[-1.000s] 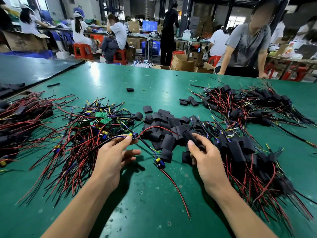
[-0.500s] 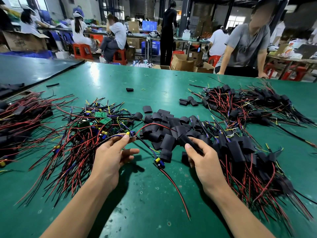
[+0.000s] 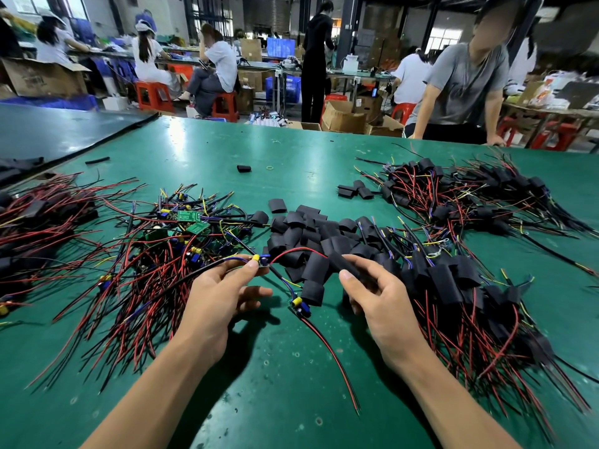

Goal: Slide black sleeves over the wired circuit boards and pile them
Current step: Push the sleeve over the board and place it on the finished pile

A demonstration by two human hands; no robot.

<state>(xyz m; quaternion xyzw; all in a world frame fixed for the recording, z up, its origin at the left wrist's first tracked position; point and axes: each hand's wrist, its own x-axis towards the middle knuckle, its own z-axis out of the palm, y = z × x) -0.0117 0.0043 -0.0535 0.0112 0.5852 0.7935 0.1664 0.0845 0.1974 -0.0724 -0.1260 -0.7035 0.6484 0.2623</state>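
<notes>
My left hand [image 3: 220,296] pinches a small wired circuit board [image 3: 260,260] with yellow and blue parts; its red wire arcs right over the loose black sleeves [image 3: 311,234]. My right hand [image 3: 376,296] holds one black sleeve [image 3: 343,264] between thumb and fingers, just right of the board. A second bare board [image 3: 299,307] with red and black wires lies on the table between my hands. Unsleeved boards with wires form a heap [image 3: 168,241] at the left. Sleeved boards are piled at the right [image 3: 453,286].
The green table [image 3: 291,384] carries another sleeved pile at the far right [image 3: 470,196] and a wire bundle at the far left [image 3: 35,222]. A stray sleeve [image 3: 243,168] lies further back. A person in grey [image 3: 466,82] leans on the far edge.
My left hand has lifted the board slightly up and right. My right hand has drawn the black sleeve out of the heap toward the board.
</notes>
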